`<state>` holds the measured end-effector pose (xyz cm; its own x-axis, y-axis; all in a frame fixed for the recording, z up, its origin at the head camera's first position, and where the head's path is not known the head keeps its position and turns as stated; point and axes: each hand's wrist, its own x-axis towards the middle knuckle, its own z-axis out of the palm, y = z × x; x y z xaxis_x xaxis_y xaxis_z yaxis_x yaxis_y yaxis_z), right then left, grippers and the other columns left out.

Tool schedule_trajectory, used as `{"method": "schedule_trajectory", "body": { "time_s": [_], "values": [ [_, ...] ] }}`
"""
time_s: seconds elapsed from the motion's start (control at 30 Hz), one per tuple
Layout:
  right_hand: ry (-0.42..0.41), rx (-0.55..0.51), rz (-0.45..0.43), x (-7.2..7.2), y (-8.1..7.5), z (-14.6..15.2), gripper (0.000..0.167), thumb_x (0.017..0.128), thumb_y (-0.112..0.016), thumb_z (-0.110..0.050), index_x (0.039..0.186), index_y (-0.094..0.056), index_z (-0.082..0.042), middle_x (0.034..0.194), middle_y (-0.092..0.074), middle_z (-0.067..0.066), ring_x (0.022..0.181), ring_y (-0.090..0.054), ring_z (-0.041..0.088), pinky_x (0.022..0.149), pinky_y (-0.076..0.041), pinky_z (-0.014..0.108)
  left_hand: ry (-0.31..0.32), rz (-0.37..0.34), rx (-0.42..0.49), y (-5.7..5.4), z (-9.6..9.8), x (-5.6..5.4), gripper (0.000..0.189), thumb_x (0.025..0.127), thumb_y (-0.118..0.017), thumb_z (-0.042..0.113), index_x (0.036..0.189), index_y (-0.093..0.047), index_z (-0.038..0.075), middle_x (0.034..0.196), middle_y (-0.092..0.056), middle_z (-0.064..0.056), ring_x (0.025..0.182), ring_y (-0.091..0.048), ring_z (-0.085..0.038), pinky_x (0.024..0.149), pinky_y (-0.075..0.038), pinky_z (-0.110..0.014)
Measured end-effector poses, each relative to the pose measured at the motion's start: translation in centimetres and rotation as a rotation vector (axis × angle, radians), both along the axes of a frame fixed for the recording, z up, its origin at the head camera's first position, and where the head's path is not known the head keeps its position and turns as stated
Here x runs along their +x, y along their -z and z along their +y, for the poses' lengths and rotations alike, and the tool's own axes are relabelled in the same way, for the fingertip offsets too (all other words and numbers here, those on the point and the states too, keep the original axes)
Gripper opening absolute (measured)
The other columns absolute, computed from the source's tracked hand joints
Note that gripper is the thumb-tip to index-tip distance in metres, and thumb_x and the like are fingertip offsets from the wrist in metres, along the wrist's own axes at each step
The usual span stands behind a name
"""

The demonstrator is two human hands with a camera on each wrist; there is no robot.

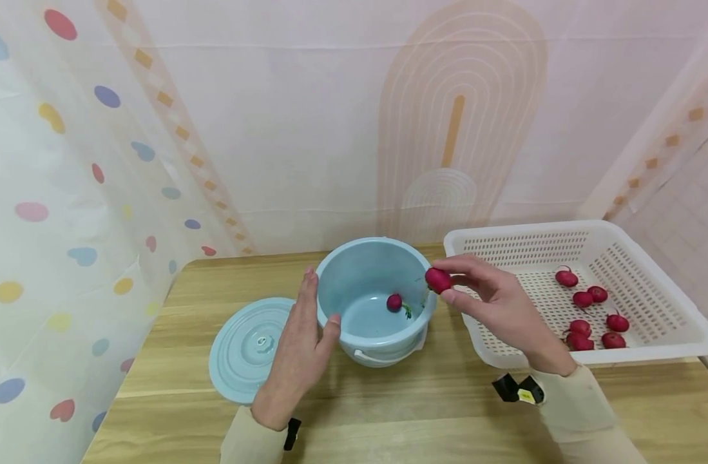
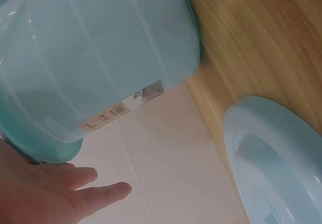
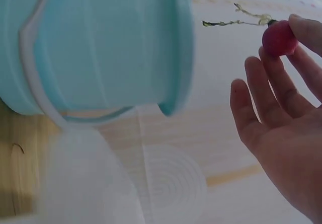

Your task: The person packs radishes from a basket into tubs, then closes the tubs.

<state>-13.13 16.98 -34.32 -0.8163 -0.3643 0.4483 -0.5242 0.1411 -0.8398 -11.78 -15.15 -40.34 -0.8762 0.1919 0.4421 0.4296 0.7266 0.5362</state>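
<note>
A light blue bucket (image 1: 371, 258) stands upright on the table with one red radish (image 1: 394, 302) with green leaves on its floor. My right hand (image 1: 493, 299) pinches another radish (image 3: 279, 39) between thumb and fingertips, above the bucket's right rim; thin stems trail from it in the right wrist view. My left hand (image 1: 301, 348) is against the bucket's left side, its fingers straight and the thumb near the rim. In the left wrist view, part of the left hand (image 2: 60, 194) shows by the rim, its fingers extended.
A light blue lid (image 1: 238, 354) lies on the wooden table (image 1: 174, 386), left of the bucket. To the right is a white plastic basket (image 1: 649, 351) holding several radishes (image 1: 582, 299). The bucket's white handle (image 1: 388, 356) hangs at the front. A patterned curtain stands behind.
</note>
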Motion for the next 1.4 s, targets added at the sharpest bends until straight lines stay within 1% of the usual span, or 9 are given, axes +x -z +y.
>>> {"method": "schedule_trajectory", "body": {
  "time_s": [0.27,0.47,0.7,0.8,0.87,0.97,1.1,1.23,1.4],
  "values": [
    [0.073,0.107,0.084,-0.8,1.2,-2.6,0.042,0.093,-0.075,-0.002,0.132,-0.069,-0.013,0.130,-0.067,0.000,0.119,-0.061,0.016,0.105,-0.049,0.030,-0.007,-0.008,-0.008,0.1,0.0,0.0,0.074,0.105,-0.051,0.029,0.163,-0.018,-0.002,0.171,-0.017,-0.017,0.155,-0.025,-0.036,0.120,-0.029,-0.057],
    [0.080,0.159,0.188,-1.4,2.0,-4.0,0.042,0.089,-0.079,-0.003,0.130,-0.071,-0.011,0.125,-0.069,0.001,0.116,-0.064,0.018,0.101,-0.053,0.040,-0.010,-0.020,-0.004,0.1,0.0,0.0,0.074,0.106,-0.050,0.031,0.164,-0.018,-0.001,0.172,-0.016,-0.015,0.155,-0.025,-0.035,0.120,-0.029,-0.057],
    [0.108,0.266,0.274,-1.6,2.6,-4.4,0.042,0.087,-0.082,-0.005,0.128,-0.072,-0.009,0.127,-0.068,0.006,0.118,-0.063,0.024,0.096,-0.056,0.042,-0.012,-0.014,0.003,0.2,0.1,-0.1,0.074,0.105,-0.051,0.031,0.164,-0.018,-0.001,0.171,-0.017,-0.015,0.154,-0.026,-0.035,0.120,-0.030,-0.057],
    [0.122,0.306,0.283,-1.6,2.7,-4.5,0.041,0.088,-0.082,-0.008,0.128,-0.072,-0.008,0.129,-0.067,0.009,0.122,-0.062,0.026,0.097,-0.056,0.045,-0.012,-0.010,0.007,0.1,0.1,-0.1,0.074,0.105,-0.051,0.030,0.164,-0.018,-0.001,0.171,-0.018,-0.016,0.154,-0.027,-0.036,0.120,-0.030,-0.057],
    [0.131,0.331,0.282,-1.6,2.8,-4.5,0.041,0.089,-0.081,-0.011,0.129,-0.071,-0.008,0.134,-0.065,0.010,0.128,-0.059,0.029,0.101,-0.053,0.049,-0.010,-0.008,0.010,0.2,0.1,-0.1,0.074,0.105,-0.052,0.028,0.163,-0.018,-0.002,0.171,-0.018,-0.017,0.154,-0.027,-0.036,0.120,-0.030,-0.057],
    [0.136,0.359,0.255,-1.4,2.8,-4.6,0.046,0.091,-0.080,-0.018,0.134,-0.068,-0.008,0.142,-0.061,0.010,0.141,-0.049,0.030,0.111,-0.044,0.055,-0.011,-0.011,0.009,0.2,0.0,-0.1,0.074,0.105,-0.053,0.026,0.164,-0.018,-0.002,0.171,-0.018,-0.017,0.154,-0.026,-0.036,0.120,-0.029,-0.057],
    [0.136,0.384,0.222,-1.0,2.8,-4.6,0.054,0.094,-0.078,-0.025,0.142,-0.062,-0.008,0.153,-0.053,0.005,0.152,-0.034,0.027,0.117,-0.035,0.059,-0.013,-0.019,0.007,0.2,0.0,-0.1,0.074,0.105,-0.052,0.026,0.164,-0.017,-0.001,0.171,-0.018,-0.017,0.154,-0.026,-0.036,0.120,-0.030,-0.057],
    [0.127,0.410,0.208,-0.6,2.6,-4.2,0.057,0.097,-0.074,-0.028,0.149,-0.057,-0.011,0.161,-0.045,0.001,0.156,-0.026,0.025,0.118,-0.030,0.061,-0.017,-0.023,0.004,0.2,-0.1,-0.1,0.074,0.106,-0.051,0.028,0.164,-0.016,-0.001,0.171,-0.017,-0.017,0.155,-0.025,-0.035,0.120,-0.029,-0.058],
    [0.133,0.451,0.183,0.4,1.9,-2.6,0.058,0.099,-0.070,-0.032,0.152,-0.053,-0.015,0.164,-0.040,-0.003,0.156,-0.024,0.024,0.119,-0.027,0.062,-0.019,-0.021,0.007,0.3,0.0,-0.2,0.074,0.105,-0.051,0.028,0.164,-0.016,0.000,0.172,-0.017,-0.015,0.155,-0.026,-0.035,0.120,-0.030,-0.058]
  ]
}}
